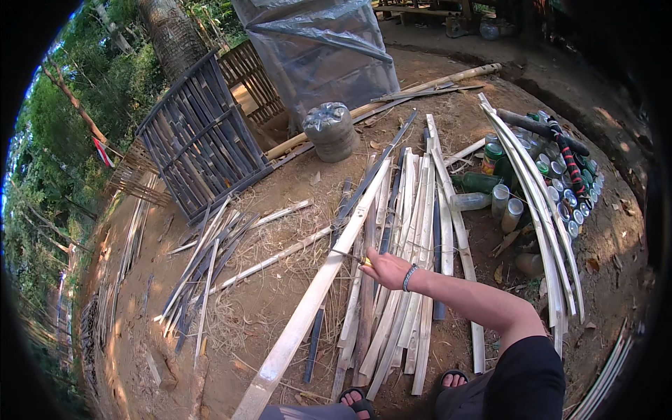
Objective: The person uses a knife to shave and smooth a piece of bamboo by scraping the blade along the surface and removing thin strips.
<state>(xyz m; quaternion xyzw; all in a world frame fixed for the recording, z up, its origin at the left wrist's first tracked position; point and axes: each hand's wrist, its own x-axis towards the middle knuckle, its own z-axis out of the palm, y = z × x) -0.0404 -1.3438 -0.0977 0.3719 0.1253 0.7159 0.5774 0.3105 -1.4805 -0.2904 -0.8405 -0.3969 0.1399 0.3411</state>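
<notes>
"Since the left hand is out of frame, can't tell its state. Right hand (pixel 387 270)?"

"Fingers curled tight round a thin-bladed tool (pixel 366 262); handle mostly hidden."

"Workpiece?"

"Pale bamboo strip (pixel 301 318) slants over the ground (pixel 294 189), blade across it, near end cut off. Bottles (pixel 513 210) toward the ground's right edge, some hidden behind other strips (pixel 540 217)."

Glass jars (pixel 499 201), plastic sheeting (pixel 329 66), tree trunk (pixel 170 38)
</notes>
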